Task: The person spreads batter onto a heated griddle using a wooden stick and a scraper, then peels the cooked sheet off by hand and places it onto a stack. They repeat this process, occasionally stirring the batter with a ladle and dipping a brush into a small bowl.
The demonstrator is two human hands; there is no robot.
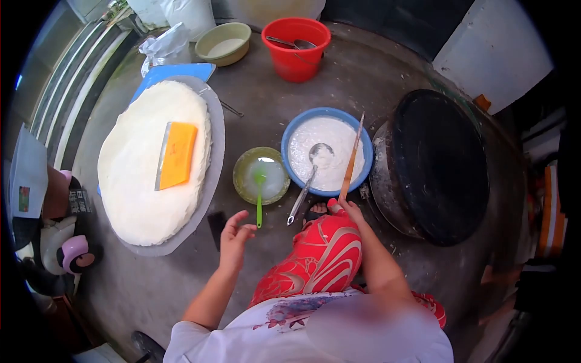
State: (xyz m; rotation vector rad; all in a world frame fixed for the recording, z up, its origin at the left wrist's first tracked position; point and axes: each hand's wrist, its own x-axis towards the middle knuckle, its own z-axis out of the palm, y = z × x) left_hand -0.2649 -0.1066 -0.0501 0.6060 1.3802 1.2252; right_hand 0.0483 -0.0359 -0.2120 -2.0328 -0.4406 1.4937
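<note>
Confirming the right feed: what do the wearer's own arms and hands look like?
The left hand and right hand are ungloved, the forearms bare. The left sleeve is short and white, part of a top with a purplish floral print.

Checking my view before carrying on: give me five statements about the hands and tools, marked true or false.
1. The right hand holds a flat wooden stick. True.
2. The left hand grips the steel ladle. False: it is open, near the handle of the green utensil.
3. The ladle rests in the blue basin of white batter. True.
4. The orange scraper lies inside the red bucket. False: it lies on the thick pale disc.
5. The bucket stands beyond the basin. True.
</note>
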